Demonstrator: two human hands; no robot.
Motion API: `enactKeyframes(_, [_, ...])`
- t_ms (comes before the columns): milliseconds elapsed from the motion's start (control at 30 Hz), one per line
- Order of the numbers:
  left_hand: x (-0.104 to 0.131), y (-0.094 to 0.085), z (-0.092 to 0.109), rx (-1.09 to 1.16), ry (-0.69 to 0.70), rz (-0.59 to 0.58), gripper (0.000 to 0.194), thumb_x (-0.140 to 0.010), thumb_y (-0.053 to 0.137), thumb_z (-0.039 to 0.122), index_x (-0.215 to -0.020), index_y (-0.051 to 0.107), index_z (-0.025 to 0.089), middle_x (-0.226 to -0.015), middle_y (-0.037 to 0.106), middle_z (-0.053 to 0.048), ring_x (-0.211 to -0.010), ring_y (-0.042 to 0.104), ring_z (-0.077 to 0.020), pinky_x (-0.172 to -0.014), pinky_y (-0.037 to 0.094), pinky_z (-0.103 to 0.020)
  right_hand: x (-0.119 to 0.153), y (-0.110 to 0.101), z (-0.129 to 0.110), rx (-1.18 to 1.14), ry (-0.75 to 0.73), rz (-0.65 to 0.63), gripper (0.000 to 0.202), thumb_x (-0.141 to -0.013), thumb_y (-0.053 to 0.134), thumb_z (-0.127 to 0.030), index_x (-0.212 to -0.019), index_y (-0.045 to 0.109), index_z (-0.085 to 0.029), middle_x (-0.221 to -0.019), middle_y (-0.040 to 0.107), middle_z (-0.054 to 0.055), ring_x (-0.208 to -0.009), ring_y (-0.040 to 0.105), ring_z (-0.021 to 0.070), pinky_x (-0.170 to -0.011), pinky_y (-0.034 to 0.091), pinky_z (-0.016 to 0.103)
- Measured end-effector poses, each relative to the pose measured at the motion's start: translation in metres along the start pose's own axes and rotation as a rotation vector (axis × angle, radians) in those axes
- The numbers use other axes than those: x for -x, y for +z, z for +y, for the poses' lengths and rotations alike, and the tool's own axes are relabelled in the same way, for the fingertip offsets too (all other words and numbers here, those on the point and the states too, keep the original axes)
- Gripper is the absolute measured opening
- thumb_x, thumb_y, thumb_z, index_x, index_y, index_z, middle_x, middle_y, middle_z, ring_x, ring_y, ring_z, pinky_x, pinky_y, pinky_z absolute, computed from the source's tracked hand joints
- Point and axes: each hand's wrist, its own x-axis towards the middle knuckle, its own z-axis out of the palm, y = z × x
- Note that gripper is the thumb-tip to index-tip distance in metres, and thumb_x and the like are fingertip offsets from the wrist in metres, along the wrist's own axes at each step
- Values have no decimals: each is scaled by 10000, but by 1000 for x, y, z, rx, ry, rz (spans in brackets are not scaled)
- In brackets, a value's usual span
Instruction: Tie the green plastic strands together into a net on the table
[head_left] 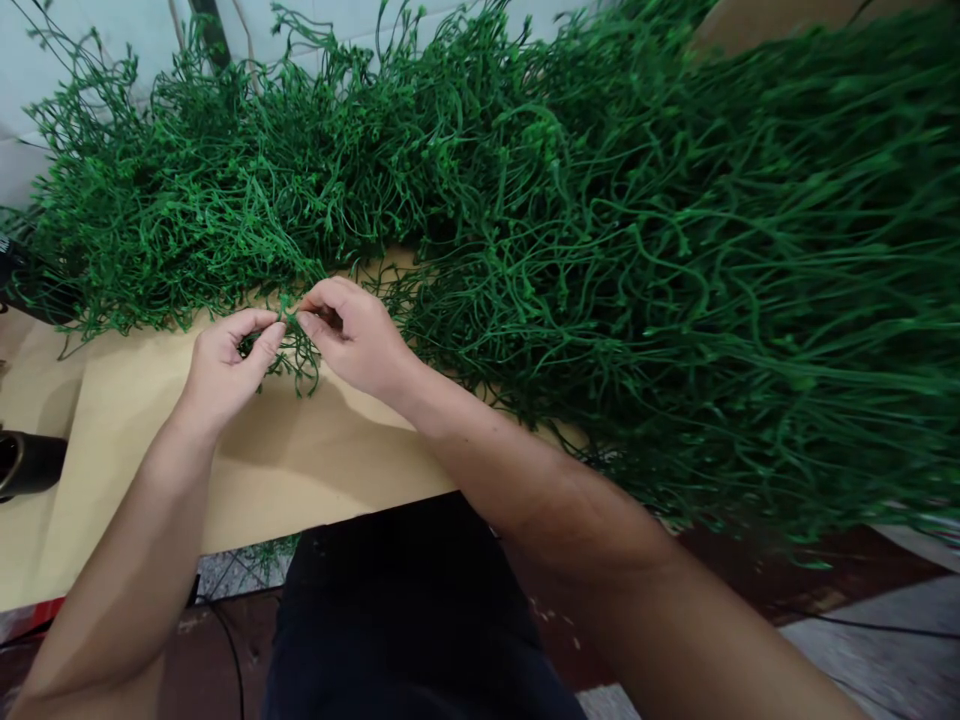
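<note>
My left hand point(229, 362) pinches a small green plastic sprig point(302, 368) between thumb and fingertips, above the tan paper-covered table. Close beside it on the right, my right hand point(352, 333) has its thumb and index finger pressed together at the same sprig. The fingertips of both hands nearly meet. Thin curled stems of the sprig hang below and between them. Just behind the hands lies a long heap of similar green artificial stems point(225, 200), which spreads into a bigger, denser pile point(675, 300) on the right.
Tan paper point(300, 470) covers the table up to its front edge, near my body. A dark cup-like cylinder point(34, 463) lies at the far left edge, with a black object point(30, 285) behind it. A pale wall point(300, 20) rises behind the heap. Cables run along the floor.
</note>
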Motion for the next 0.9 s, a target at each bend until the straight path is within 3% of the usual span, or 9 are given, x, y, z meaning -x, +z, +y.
enactKeyframes(300, [-4, 8, -10, -109, -25, 96, 155, -727, 573, 315, -682, 634, 180, -601, 591, 0, -573, 483, -120, -541, 385, -238, 3, 2, -4, -30, 86, -77, 222, -846, 471, -229, -656, 357, -211, -576, 353, -48, -543, 305, 86, -541, 253, 258])
enactKeyframes(567, [-6, 6, -13, -88, -43, 94, 178, -738, 580, 339, -679, 629, 179, -593, 570, 5, -574, 466, -120, -554, 384, -245, -3, -4, -2, 98, 59, -46, 240, -804, 525, -192, -600, 398, -191, -622, 418, -19, -676, 393, 122, -698, 335, 291])
enactKeyframes(900, [-5, 5, -16, -85, -36, 2, 207, -738, 590, 374, -728, 662, 180, -624, 605, -13, -594, 500, -137, -571, 405, -258, -6, -8, 7, -145, 121, 33, 217, -883, 480, -256, -687, 513, -169, -659, 447, -22, -662, 415, 98, -638, 355, 257])
